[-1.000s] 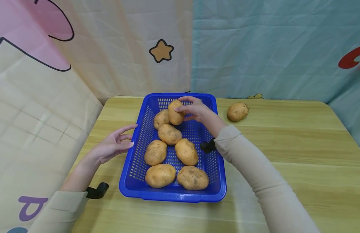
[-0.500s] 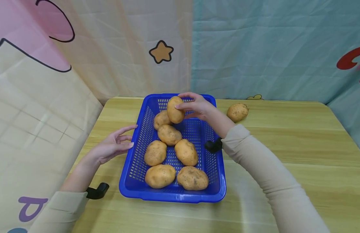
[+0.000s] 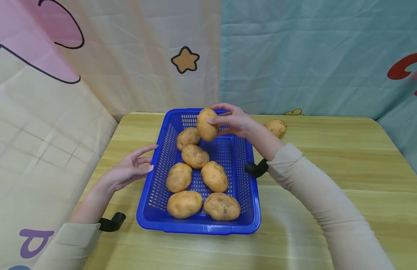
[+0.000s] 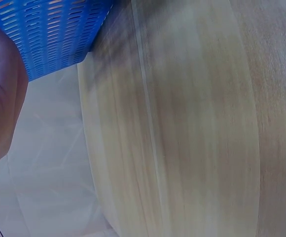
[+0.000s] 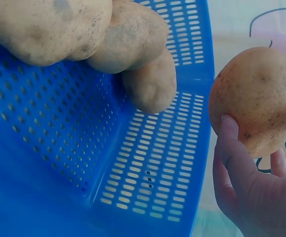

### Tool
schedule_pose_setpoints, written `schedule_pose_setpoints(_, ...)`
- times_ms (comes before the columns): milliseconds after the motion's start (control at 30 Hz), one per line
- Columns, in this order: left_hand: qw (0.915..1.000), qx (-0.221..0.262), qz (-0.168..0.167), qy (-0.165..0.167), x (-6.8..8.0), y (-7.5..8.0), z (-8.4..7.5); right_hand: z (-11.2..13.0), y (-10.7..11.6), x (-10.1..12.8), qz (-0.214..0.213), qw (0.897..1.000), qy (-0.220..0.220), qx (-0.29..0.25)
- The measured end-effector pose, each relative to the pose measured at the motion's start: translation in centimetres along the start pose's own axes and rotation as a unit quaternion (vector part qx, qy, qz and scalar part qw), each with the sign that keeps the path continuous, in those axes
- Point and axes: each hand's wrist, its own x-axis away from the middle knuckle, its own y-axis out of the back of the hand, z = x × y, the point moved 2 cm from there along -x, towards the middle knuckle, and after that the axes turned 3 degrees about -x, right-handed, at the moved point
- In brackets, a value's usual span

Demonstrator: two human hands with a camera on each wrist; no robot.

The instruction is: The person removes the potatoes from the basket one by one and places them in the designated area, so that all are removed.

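Observation:
A blue slotted plastic basket (image 3: 154, 187) sits on a wooden table and holds several potatoes (image 3: 214, 176). My right hand (image 3: 233, 120) grips one potato (image 3: 207, 124) lifted over the basket's far end; the right wrist view shows the fingers (image 5: 234, 158) curled round this potato (image 5: 254, 98) above the basket wall (image 5: 153, 163). My left hand (image 3: 131, 168) lies relaxed with straight fingers beside the basket's left wall, fingertips close to the rim. In the left wrist view the hand's edge (image 4: 2, 98) sits by the basket corner (image 4: 49, 34).
One more potato (image 3: 276, 127) lies on the table (image 3: 330, 157) behind the right forearm, near the back edge. Printed fabric walls enclose the table at the back and left. Bare wood stretches to the right and in front of the basket.
The right hand has raised its potato higher and slightly right, clear of the potatoes at the basket's far end. The left hand has stayed by the basket.

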Motion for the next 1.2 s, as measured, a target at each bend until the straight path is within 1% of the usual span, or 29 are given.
schedule_pose_setpoints(333, 0.9999, 0.009, 0.004, 0.011, -0.1, 0.1, -0.2, 0.3, 1.4, 1.4, 0.014, 1.0, 0.012, 0.002)
schedule_pose_setpoints(800, 0.9998, 0.01, 0.001, 0.018, -0.2, 0.0, -0.3, 0.3, 2.8, 3.0, 0.001, 1.0, 0.023, 0.01)
schedule_pose_setpoints(1200, 0.9997, 0.014, -0.003, 0.022, -0.2, -0.1, -0.4, 0.1, 4.8, 4.4, -0.002, 1.0, 0.018, 0.008)
